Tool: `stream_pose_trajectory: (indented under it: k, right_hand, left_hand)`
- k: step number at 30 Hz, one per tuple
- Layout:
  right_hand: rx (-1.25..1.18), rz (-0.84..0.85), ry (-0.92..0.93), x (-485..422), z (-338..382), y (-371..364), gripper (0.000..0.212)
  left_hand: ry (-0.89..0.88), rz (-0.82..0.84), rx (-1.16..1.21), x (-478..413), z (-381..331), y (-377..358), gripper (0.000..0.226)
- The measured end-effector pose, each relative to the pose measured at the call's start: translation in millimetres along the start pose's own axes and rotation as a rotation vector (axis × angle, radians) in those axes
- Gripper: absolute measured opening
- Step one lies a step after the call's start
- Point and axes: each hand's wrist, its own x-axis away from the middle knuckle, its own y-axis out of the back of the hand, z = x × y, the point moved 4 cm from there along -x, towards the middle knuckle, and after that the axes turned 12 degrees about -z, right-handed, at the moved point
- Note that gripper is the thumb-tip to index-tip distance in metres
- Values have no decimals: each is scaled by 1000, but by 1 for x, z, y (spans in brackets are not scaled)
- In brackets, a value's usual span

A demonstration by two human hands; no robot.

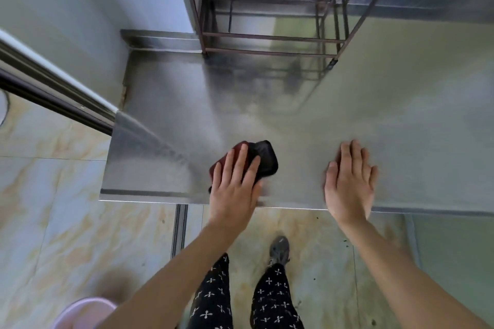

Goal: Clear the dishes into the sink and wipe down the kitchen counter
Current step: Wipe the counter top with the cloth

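A dark red and black cloth (263, 159) lies folded on the stainless steel counter (334, 115), near its front edge. My left hand (235, 184) presses flat on the cloth with straight fingers and covers its near part. My right hand (350, 181) rests flat on the bare steel to the right of the cloth, fingers straight and together. No dishes or sink are in view.
A dark metal rack (270, 35) stands at the back of the counter against the wall. The counter's left end (117, 157) meets a sliding door track (53, 83). A pink basin (83, 312) sits on the tiled floor at lower left.
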Motion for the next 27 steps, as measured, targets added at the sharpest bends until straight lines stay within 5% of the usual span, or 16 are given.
stream_pose_trajectory:
  k: [3,6,9,17,24,27]
  right_hand:
    - [-7,-18,16,-1,-2,-2,59]
    - [-30,-51,24,-1,-4,-3,57]
    - [-54,-57,37,0,-5,-5,59]
    - [-509,-94,81,-7,-41,22,42]
    - [-479,-193,-50,1,-124,33,51]
    - [-308,-179,-24,1,-132,30,50]
  left_hand:
    - [101,-62,2,-8,35,3,48]
    - [425,-134,38,-25,67,6,52]
    - [544,-206,39,-33,46,3,51]
    - [145,-27,123,-18,-105,-9,49]
    - [-6,132,182,-10,-52,1,60]
    - [89,96,123,-17,-63,-9,59]
